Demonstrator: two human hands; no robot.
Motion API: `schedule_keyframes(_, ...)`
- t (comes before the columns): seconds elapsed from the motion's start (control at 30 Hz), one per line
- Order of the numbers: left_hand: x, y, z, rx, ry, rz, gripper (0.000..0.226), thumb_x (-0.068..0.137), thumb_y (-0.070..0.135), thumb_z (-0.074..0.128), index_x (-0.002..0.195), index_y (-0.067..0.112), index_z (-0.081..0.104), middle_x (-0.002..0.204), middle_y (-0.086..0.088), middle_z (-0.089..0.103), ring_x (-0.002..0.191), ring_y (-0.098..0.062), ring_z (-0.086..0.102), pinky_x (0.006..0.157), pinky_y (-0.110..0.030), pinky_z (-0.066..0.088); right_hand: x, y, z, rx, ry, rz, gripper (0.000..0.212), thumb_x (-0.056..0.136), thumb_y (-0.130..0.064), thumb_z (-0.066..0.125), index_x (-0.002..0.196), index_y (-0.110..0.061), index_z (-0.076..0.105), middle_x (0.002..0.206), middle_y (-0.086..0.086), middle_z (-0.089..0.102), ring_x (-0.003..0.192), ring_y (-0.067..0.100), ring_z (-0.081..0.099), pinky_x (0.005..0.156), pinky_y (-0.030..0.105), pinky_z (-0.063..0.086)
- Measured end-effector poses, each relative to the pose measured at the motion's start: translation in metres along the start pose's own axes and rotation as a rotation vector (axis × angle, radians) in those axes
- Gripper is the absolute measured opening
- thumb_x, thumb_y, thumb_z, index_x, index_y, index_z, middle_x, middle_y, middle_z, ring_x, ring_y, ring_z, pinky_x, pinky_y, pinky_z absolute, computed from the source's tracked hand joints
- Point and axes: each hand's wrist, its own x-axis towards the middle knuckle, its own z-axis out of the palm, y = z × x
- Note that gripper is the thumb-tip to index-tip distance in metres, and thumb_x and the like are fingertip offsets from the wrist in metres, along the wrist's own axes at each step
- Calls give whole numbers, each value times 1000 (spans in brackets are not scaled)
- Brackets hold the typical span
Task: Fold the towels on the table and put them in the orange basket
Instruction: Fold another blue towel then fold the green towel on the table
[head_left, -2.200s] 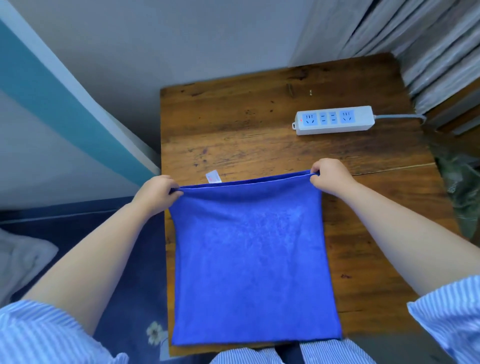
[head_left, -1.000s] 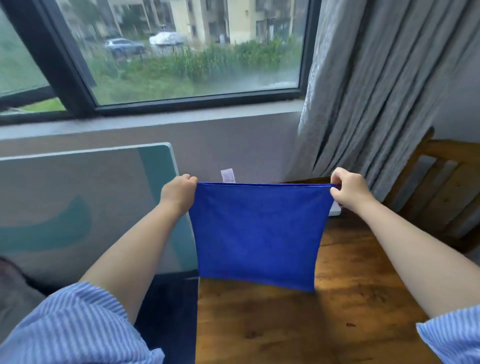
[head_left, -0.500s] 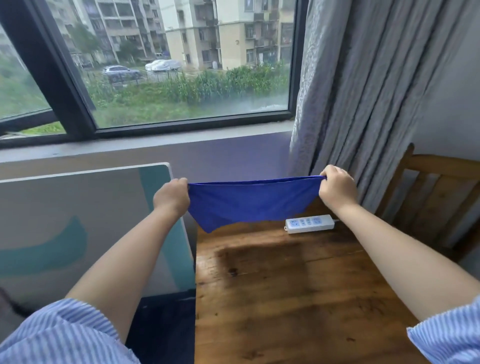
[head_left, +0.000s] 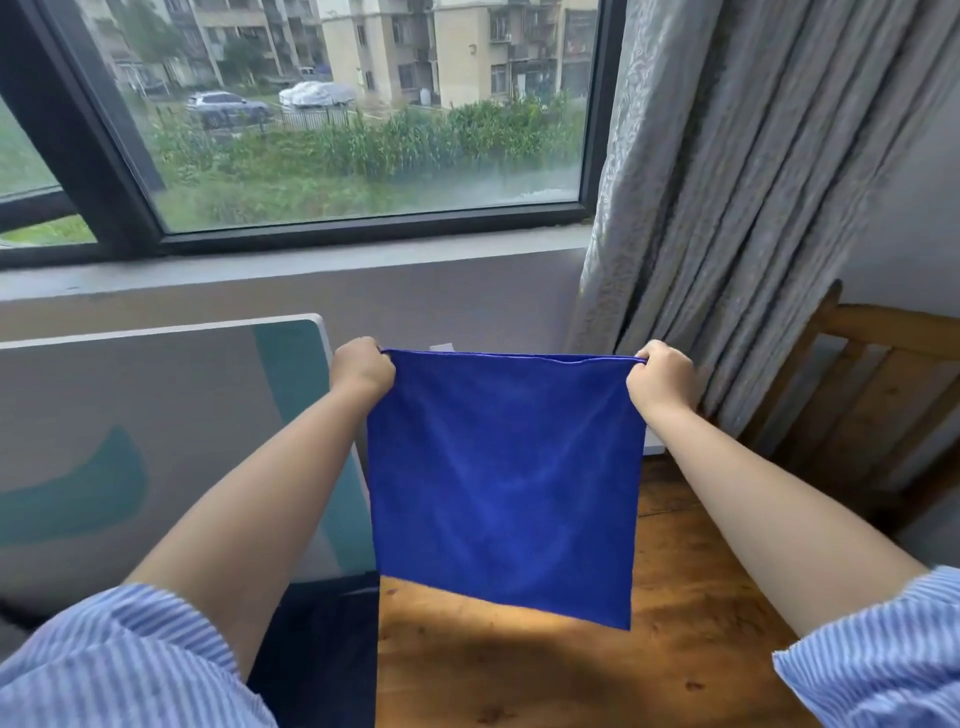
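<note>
Above the wooden surface (head_left: 675, 649), before the window (head_left: 337, 114), the blue towel (head_left: 504, 478) now hangs full length, no longer bunched. The left hand (head_left: 361, 366) and right hand (head_left: 660, 379) pinch its top corners in curled fingers.

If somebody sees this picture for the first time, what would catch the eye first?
The blue towel, hanging in the centre above the wooden table. The left hand and right hand each grip a top corner. Behind, a large window shows buildings and greenery.
</note>
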Motion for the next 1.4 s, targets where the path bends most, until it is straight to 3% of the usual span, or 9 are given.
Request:
schedule_keyframes(0.37,-7,-41,22,-155,186,94,24,91,7,41,100,-3,60,100,-23,63,94,-35,55,75,-30,38,20,1,22,90,-1,-174,22,82,0,46,95,6,63,102,24,64,95,35,55,75,30,37)
schedule_keyframes(0.73,-112,-165,86,548,-622,313,22,92,12,47,105,10,65,108,-11,64,104,-29,56,77,-28,39,-97,144,59,-379,-655,-279,20,79,2,51,93,4,65,104,21,65,103,33,56,83,34,40)
schedule_keyframes(0.87,-146,-179,110,762,-881,272,23,91,17,49,107,10,63,101,-7,59,88,-22,51,75,-31,42,-135,181,64,-561,-850,-289,20,80,-3,46,89,-1,64,102,15,64,101,29,55,82,35,47)
schedule_keyframes(1.0,-171,-187,121,812,-1008,246,8,88,13,49,80,14,52,77,-1,45,80,-19,41,60,-26,35,-155,200,62,-614,-952,-302,19,79,-1,45,72,-11,59,96,10,60,97,27,56,72,29,41)
schedule_keyframes(1.1,-186,-194,125,800,-1060,216,6,87,13,50,81,14,49,74,1,41,78,-19,40,52,-21,27,-165,212,59,-583,-1009,-351,31,78,0,45,55,-20,41,90,6,57,112,23,53,89,29,43)
schedule_keyframes(1.17,-192,-200,129,758,-1089,173,6,86,13,52,80,13,52,74,2,40,78,-18,40,51,-19,26,-172,217,57,-557,-1099,-334,34,80,0,45,55,-22,37,115,4,61,134,15,34,106,24,33)
schedule_keyframes(1.23,-197,-207,131,670,-1138,92,19,84,11,53,66,15,45,71,4,41,78,-18,41,54,-19,30,-178,219,54,-524,-1208,-271,34,79,-2,47,54,-22,35,131,2,55,139,12,25,103,23,34)
schedule_keyframes(1.33,-199,-212,129,541,-1275,-96,27,81,9,52,57,19,42,79,2,48,80,-16,43,67,-25,37,-181,222,54,-554,-1335,-152,32,76,-5,49,51,-19,35,96,7,66,108,18,56,74,26,42)
schedule_keyframes(1.4,-201,-211,126,507,-1361,-201,28,78,10,52,55,20,42,71,3,42,71,-16,37,63,-25,32,-178,217,52,-552,-1420,-91,30,69,-8,47,47,-19,29,58,2,43,62,22,44,53,29,26)
